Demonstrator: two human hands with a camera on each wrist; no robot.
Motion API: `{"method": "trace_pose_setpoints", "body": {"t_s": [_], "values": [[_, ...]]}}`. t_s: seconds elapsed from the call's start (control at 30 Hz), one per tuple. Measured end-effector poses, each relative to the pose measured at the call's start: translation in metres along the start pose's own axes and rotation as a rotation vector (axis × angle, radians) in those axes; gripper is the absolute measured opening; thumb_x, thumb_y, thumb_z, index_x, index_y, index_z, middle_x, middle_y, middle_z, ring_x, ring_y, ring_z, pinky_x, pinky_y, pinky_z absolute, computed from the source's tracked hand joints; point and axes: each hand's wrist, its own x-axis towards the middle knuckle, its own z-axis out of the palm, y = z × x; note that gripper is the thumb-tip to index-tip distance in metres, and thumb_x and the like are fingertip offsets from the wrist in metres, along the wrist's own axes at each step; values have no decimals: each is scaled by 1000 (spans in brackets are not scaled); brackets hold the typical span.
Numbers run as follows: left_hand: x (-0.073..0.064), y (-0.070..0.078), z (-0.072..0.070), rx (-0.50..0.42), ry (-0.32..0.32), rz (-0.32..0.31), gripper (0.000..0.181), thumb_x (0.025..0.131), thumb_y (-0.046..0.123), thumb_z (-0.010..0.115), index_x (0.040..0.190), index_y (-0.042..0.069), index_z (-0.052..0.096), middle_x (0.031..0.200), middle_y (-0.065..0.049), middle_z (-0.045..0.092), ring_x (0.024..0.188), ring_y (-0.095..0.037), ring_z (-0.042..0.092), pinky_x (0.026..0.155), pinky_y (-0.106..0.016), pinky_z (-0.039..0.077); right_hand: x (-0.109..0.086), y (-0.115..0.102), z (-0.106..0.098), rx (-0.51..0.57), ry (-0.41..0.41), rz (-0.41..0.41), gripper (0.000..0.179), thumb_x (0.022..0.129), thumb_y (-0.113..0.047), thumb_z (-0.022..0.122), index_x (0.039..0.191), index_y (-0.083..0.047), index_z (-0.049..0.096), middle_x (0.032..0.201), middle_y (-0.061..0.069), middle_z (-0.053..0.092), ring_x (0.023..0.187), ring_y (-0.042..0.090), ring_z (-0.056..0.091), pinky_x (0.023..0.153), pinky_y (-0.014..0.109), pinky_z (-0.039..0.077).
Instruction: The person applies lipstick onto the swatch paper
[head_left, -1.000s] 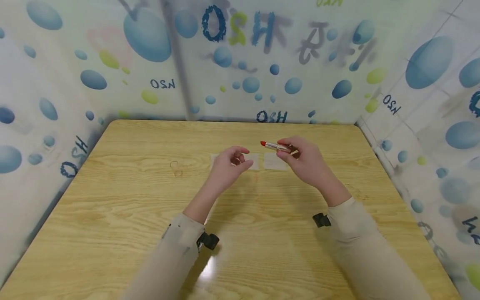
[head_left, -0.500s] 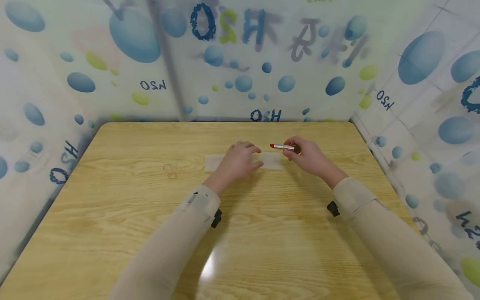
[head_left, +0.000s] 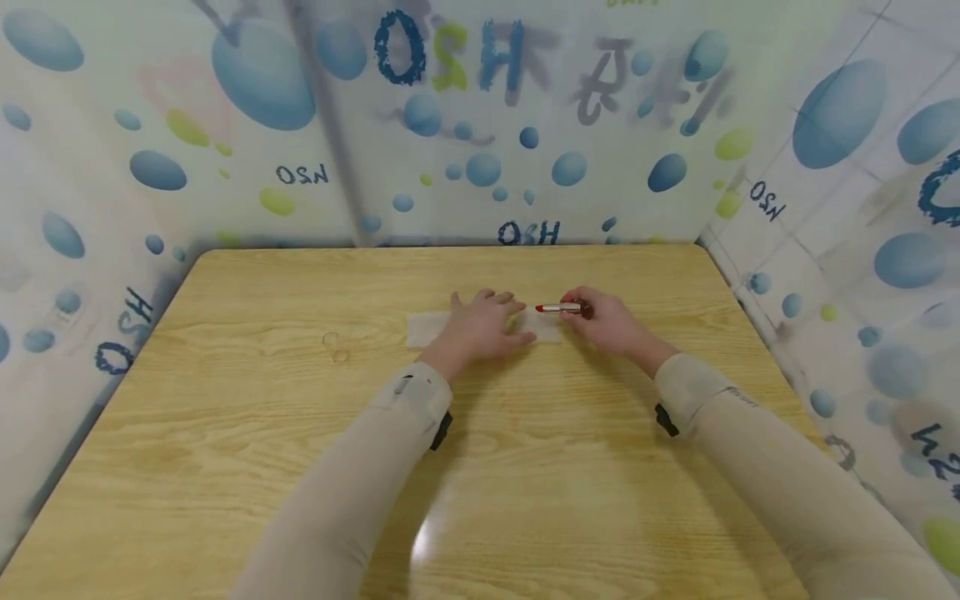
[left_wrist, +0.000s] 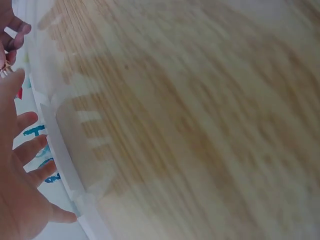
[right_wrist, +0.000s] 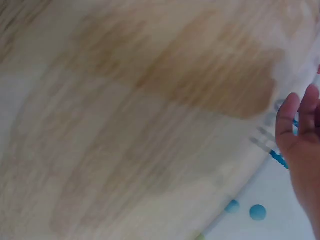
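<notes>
A lipstick point(head_left: 558, 307) with a red tip and silvery tube is held in the fingers of my right hand point(head_left: 603, 321), tip pointing left. My left hand point(head_left: 487, 327) spreads its fingers over pale paper point(head_left: 425, 329) lying flat on the table; whether it presses down I cannot tell. Part of the paper also shows beneath the lipstick, to the right of the left hand. In the left wrist view, the left hand point(left_wrist: 25, 185) has its fingers apart beside the white paper point(left_wrist: 62, 150). Only part of the right hand point(right_wrist: 302, 130) shows in the right wrist view.
The wood-grain table point(head_left: 525, 467) reaches back to a wall covering point(head_left: 480, 108) printed with blue and green drops. Thin ring-shaped items or marks point(head_left: 336, 347) lie left of the paper. A dark wrist strap piece point(head_left: 666, 419) shows under the right cuff.
The left hand has moved right over the paper and spread its fingers. The right hand still holds the lipstick, now lower and closer to the paper. The head view has shifted slightly.
</notes>
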Motion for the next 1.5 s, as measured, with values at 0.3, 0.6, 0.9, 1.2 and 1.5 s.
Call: {"method": "trace_pose_setpoints", "body": {"t_s": [0.3, 0.6, 0.9, 1.2, 1.5], "values": [[3, 2, 2, 64, -24, -28, 64, 104, 68, 51, 159, 36, 50, 172, 3, 39, 161, -31, 33, 122, -84, 14, 8, 9, 6, 10, -33, -13, 29, 109, -21, 62, 134, -6, 60, 125, 17, 68, 106, 28, 64, 90, 40, 53], [5, 5, 4, 61, 1, -53, 62, 100, 71, 57, 153, 37, 58, 171, 5, 41, 160, -31, 35, 122, -84, 15, 12, 10, 7, -7, -48, -32, 29, 110, -22, 62, 136, -9, 59, 123, 16, 69, 102, 27, 67, 88, 38, 56], [4, 6, 3, 58, -16, -55, 64, 99, 70, 60, 154, 37, 57, 173, 6, 39, 160, -30, 35, 122, -84, 16, 12, 7, 8, -25, -75, -29, 30, 111, -22, 60, 137, -8, 59, 127, 16, 69, 113, 29, 66, 99, 46, 55], [5, 7, 3, 47, -35, -58, 65, 99, 68, 62, 156, 38, 55, 174, 6, 36, 161, -31, 33, 122, -82, 21, 10, 8, 7, 48, -85, 14, 30, 112, -20, 58, 139, -8, 57, 130, 19, 65, 114, 32, 73, 92, 41, 62], [3, 8, -1, 13, -57, -75, 65, 99, 67, 63, 157, 38, 53, 175, 6, 34, 162, -31, 29, 123, -80, 22, 13, 8, 6, 72, -114, 33, 30, 112, -20, 58, 140, -10, 57, 131, 17, 62, 111, 29, 71, 85, 32, 59]]}}
